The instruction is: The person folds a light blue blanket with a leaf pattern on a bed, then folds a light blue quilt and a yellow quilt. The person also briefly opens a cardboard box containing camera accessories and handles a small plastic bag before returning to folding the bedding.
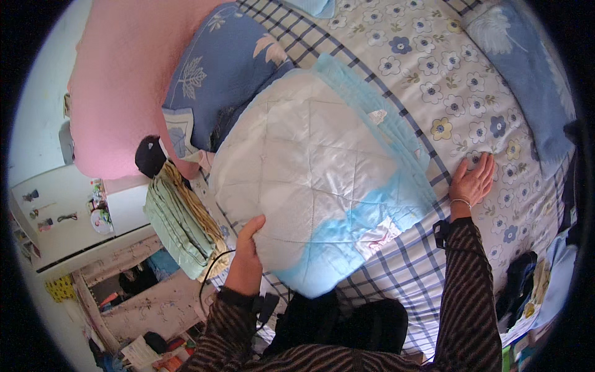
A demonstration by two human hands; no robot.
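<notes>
In front of me on the bed lies a folded quilted blanket (297, 172), pale grey-white with a light blue border and a small label on one corner. My left hand (246, 258) grips its near left edge, thumb on top and the fingers hidden beneath. Off to the right, my right hand (472, 183) rests palm down on the floral bed cover (455, 93). Nothing is held in that hand, and its thumb stands apart from the fingers. Checked cloth (399, 274) shows between the blanket and my lap.
Beyond the blanket lie a blue leaf-patterned pillow (223, 69) and a large pink cushion (125, 93). Folded green cloth (179, 228) is stacked at left with a black item (150, 156) at its end. Another blue textile (520, 69) lies far right. A black cable (204, 279) runs by my left wrist.
</notes>
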